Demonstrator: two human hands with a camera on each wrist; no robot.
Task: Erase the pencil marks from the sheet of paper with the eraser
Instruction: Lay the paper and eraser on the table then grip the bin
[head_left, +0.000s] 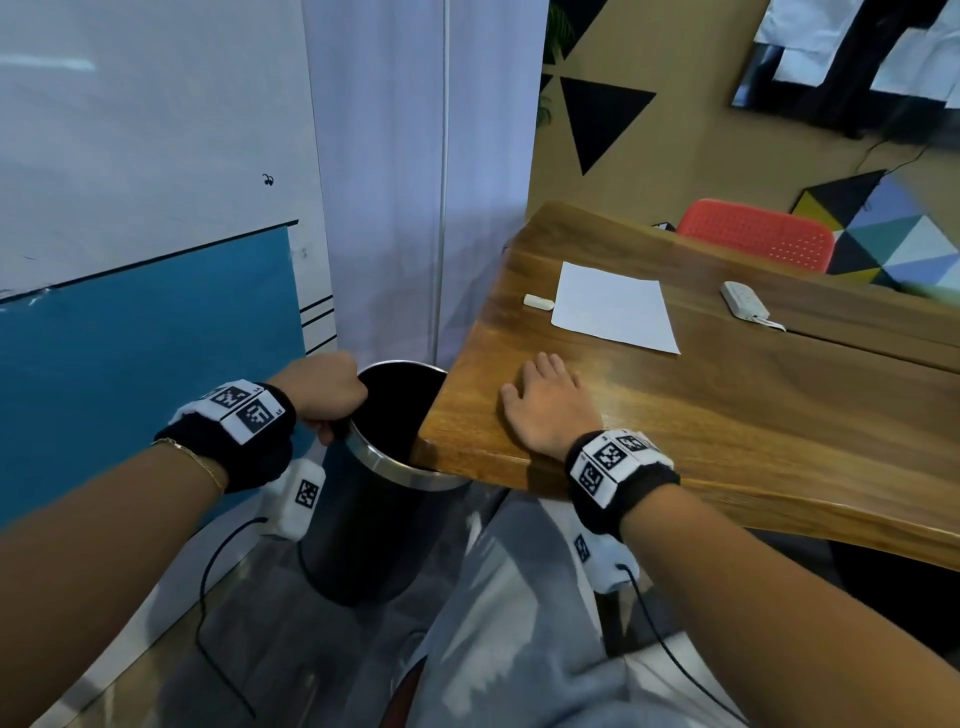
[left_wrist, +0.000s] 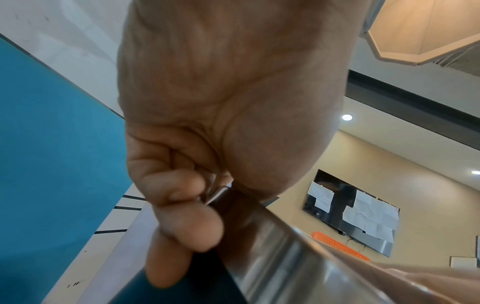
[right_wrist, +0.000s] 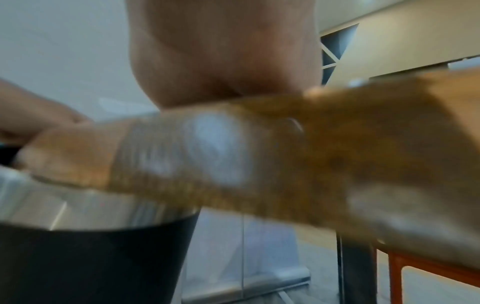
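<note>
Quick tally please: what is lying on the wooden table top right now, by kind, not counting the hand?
Sheet of paper: 1
Eraser: 1
Remote control: 1
Total: 3

Here's the bench (head_left: 727, 415), its near-left corner jutting over the rim of a bin (head_left: 374, 499) that stands on the floor just to its left. Left hand (head_left: 327, 389) grips the bin's far-left rim; right hand (head_left: 550, 405) lies flat on the bench by that corner. Further back on the bench sits the sheet of paper (head_left: 613, 309), the eraser (head_left: 538, 302) just beside its left edge. A remote (head_left: 744, 305) lies well to the right of the sheet, and a chair (head_left: 756, 234) stands behind the bench.
</note>
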